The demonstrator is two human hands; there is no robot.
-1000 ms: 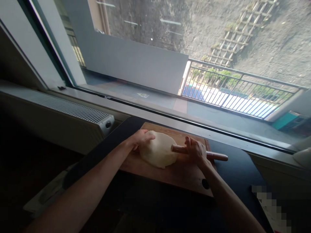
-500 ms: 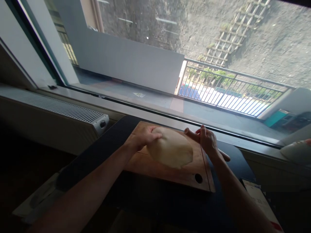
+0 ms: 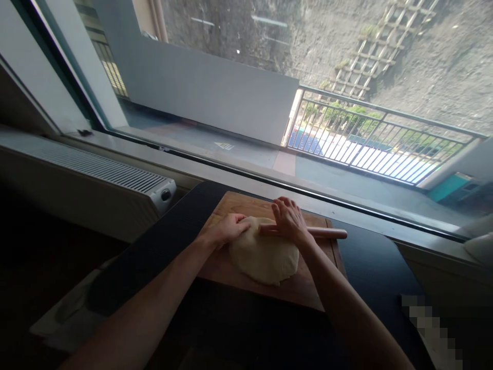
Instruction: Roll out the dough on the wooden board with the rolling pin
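A flattened round of pale dough (image 3: 264,259) lies on a wooden cutting board (image 3: 227,280). At its upper left edge, my left hand (image 3: 230,226) pinches the dough between thumb and fingers. My right hand (image 3: 288,218) is over a thin wooden rolling pin (image 3: 327,233), palm on it and fingers reaching forward past it. The pin's left end rests on the upper part of the dough, and its right end sticks out past the board's right side. Part of the pin is hidden under the hand.
The board sits on a dark table (image 3: 370,262) against a window sill (image 3: 185,169). To the left stands a white radiator (image 3: 115,169). A pale, pixelated object (image 3: 431,324) is at the table's right edge. Outside the glass is a railing (image 3: 358,149).
The dough, lifted and blurred before, now lies lower on the board. My right hand has moved left, bringing the rolling pin from the board's right side onto the dough. My left hand keeps the edge.
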